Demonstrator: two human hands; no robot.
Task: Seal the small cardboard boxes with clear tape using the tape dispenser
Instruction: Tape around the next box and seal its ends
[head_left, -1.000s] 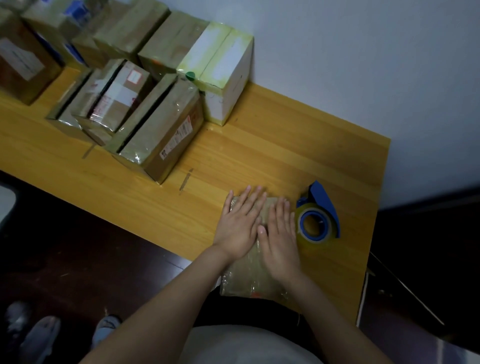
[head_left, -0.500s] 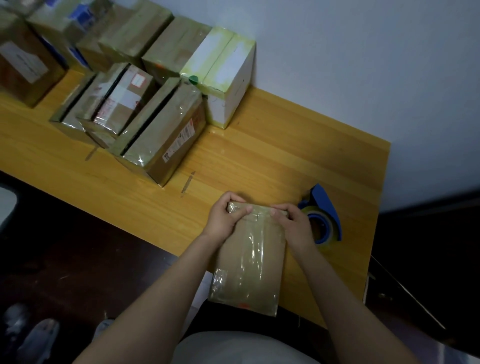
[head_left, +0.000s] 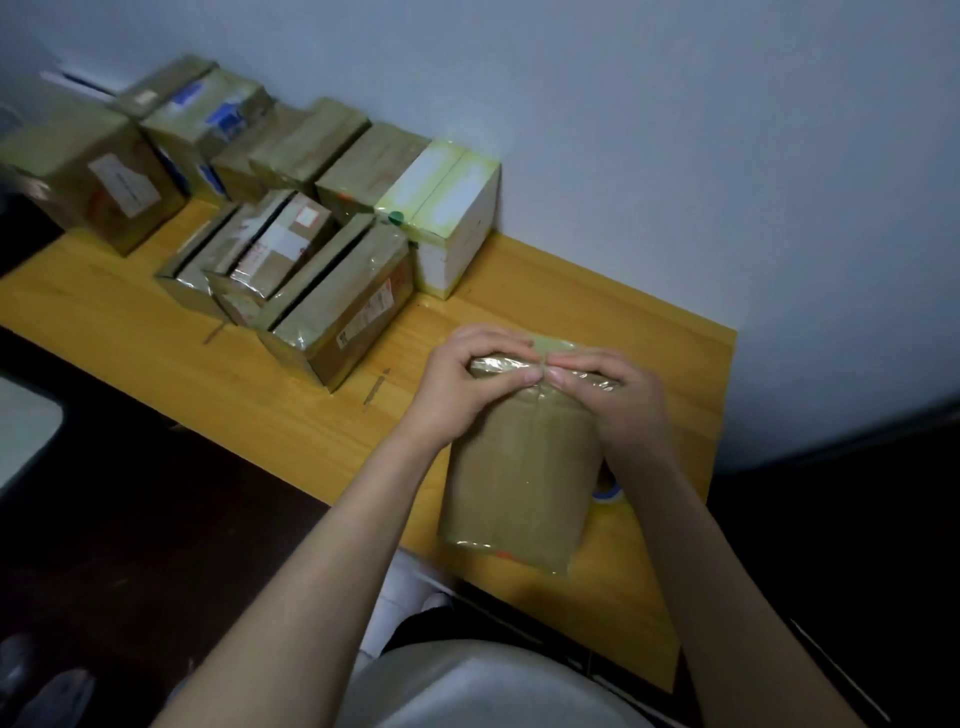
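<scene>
A small brown cardboard box (head_left: 519, 478) wrapped in clear tape is tilted up off the wooden table (head_left: 291, 415), its far edge raised. My left hand (head_left: 457, 387) grips the box's far top edge from the left, thumb on the taped edge. My right hand (head_left: 615, 402) grips the same edge from the right, and the thumbs nearly meet in the middle. The blue tape dispenser (head_left: 609, 492) lies on the table behind the box, with only a small blue part showing under my right wrist.
Several taped cardboard boxes (head_left: 337, 306) stand in rows at the back left against the wall, with a white box (head_left: 452, 208) at their right end. The table's right edge (head_left: 722, 395) is close to my right hand. Dark floor lies to the left and right.
My hands went from pressing flat on the box to gripping its far edge, and have lifted and tilted it toward me. It now hides most of the dispenser. The camera view shifted.
</scene>
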